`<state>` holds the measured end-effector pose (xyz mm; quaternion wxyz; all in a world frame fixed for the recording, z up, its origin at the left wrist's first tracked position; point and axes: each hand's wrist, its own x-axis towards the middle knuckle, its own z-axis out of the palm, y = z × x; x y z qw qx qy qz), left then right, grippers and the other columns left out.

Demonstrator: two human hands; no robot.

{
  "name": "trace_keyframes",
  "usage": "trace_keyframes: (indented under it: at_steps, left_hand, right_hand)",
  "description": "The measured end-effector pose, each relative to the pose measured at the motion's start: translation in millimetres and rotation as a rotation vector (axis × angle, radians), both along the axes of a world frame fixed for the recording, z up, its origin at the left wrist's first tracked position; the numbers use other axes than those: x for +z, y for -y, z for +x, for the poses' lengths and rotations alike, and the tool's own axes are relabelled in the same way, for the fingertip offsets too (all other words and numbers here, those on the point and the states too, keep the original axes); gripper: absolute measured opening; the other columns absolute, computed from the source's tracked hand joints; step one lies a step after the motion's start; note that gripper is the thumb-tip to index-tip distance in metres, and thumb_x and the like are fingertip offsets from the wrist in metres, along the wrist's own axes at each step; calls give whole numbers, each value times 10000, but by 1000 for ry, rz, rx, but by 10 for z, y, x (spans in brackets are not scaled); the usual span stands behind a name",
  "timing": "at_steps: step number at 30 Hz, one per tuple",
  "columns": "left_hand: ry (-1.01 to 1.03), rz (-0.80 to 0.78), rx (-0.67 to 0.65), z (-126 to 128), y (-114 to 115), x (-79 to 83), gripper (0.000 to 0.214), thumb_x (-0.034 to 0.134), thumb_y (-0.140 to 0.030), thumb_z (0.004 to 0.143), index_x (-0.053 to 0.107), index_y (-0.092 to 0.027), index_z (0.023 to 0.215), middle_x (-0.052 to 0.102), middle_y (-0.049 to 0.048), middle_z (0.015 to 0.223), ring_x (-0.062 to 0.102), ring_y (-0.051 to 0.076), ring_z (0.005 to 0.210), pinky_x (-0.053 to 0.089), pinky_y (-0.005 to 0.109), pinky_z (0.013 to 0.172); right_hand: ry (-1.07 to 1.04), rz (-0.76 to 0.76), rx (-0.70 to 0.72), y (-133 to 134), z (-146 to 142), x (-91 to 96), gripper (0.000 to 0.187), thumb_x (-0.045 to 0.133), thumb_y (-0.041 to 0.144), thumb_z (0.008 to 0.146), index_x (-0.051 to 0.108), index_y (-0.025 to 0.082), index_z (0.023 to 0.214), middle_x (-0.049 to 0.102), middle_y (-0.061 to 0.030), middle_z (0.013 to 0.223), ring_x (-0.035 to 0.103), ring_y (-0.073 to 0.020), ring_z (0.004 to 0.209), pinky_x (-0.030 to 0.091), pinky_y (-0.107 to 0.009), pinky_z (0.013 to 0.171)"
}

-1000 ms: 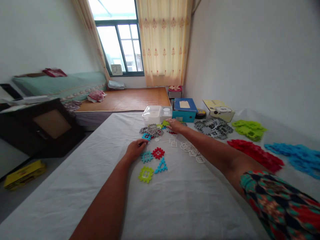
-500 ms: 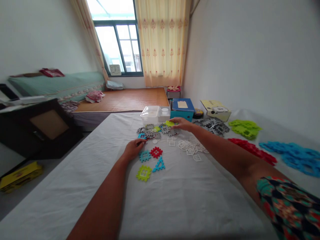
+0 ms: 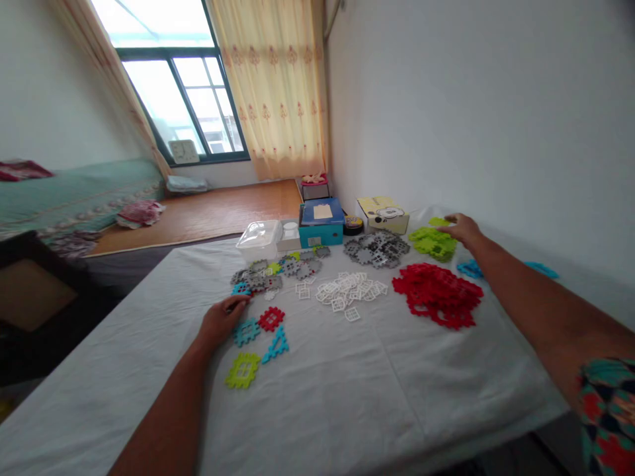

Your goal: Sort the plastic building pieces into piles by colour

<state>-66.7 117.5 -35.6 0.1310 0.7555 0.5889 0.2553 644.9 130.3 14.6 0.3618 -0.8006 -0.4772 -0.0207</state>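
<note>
My right hand (image 3: 464, 229) pinches a yellow-green toothed building piece (image 3: 438, 222) just above the pile of yellow-green pieces (image 3: 432, 244) near the wall. At the left, my left hand (image 3: 224, 320) rests on the table with bent fingers beside a blue toothed piece (image 3: 241, 289); whether it grips anything is hidden. Close to that hand lie a teal square piece (image 3: 247, 332), a red piece (image 3: 271, 318), a blue triangular piece (image 3: 276, 344) and a yellow-green square piece (image 3: 243, 370). A mixed heap of mostly grey pieces (image 3: 258, 277) spreads behind it.
White window-shaped pieces (image 3: 350, 289) lie mid-table. A red pile (image 3: 439, 294), a dark grey pile (image 3: 377, 249) and blue pieces (image 3: 542, 270) are at the right. Along the back stand a clear plastic box (image 3: 258, 239), a blue box (image 3: 321, 225) and a yellow box (image 3: 384, 215).
My right hand has carried the yellow-green piece from the mixed heap rightward to the yellow-green pile. The view has turned right; my left hand stays by the blue piece.
</note>
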Motion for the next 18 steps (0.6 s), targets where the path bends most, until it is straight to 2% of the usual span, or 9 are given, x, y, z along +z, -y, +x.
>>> trace_keyframes:
  at_steps: [3,6,9,11,13,15,17,18]
  left_hand:
    - [-3,-13,24,13,5,13,435,463,-534,782,713,-250,996,741,17,1010,667,232,963,497,306,855]
    - [1,-20,36,20,11,17,448,459,-542,780,710,-243,1000,741,20,1008,669,233,962,498,307,858]
    - [-6,-10,40,21,5,12,437,458,-531,783,710,-248,999,740,15,1010,668,231,968,494,305,866]
    - [-9,-4,39,23,1,10,428,455,-519,788,710,-251,1004,739,14,1011,667,231,971,492,305,866]
    - [-7,-4,30,29,2,10,420,452,-503,794,711,-246,1002,739,19,1009,667,231,967,492,308,862]
    - [1,-2,21,37,8,10,408,456,-488,796,713,-238,992,739,25,1005,668,232,957,492,311,859]
    - [21,0,15,43,19,8,394,460,-474,800,714,-235,983,741,25,991,670,228,940,496,312,851]
    - [36,0,9,45,25,6,388,461,-469,803,714,-236,983,742,23,983,671,225,933,498,311,849]
  right_hand:
    - [43,-100,-99,34,283,-167,546,732,482,645,646,113,1038,669,-181,1071,616,-292,977,466,-424,873]
    - [74,-128,-107,-17,310,-264,571,709,479,658,618,138,1108,664,-147,1085,610,-289,989,455,-420,887]
    - [145,-91,-177,-124,138,-198,555,626,460,742,584,127,1184,640,-172,1138,576,-311,1037,436,-443,896]
    - [237,17,-189,-204,-142,-63,491,536,417,818,575,123,1209,629,-181,1161,542,-325,1080,427,-460,898]
    - [345,164,-52,-282,-589,93,425,456,357,872,583,133,1209,631,-165,1169,520,-313,1109,416,-452,922]
    - [428,261,228,-357,-1175,204,380,424,320,898,611,150,1182,644,-138,1161,522,-285,1109,394,-432,970]
    - [459,249,546,-444,-1817,223,343,435,306,907,645,174,1144,663,-111,1140,538,-263,1100,377,-411,1005]
    - [465,185,703,-497,-2126,193,332,444,301,910,654,192,1143,669,-94,1140,547,-252,1100,376,-397,1010]
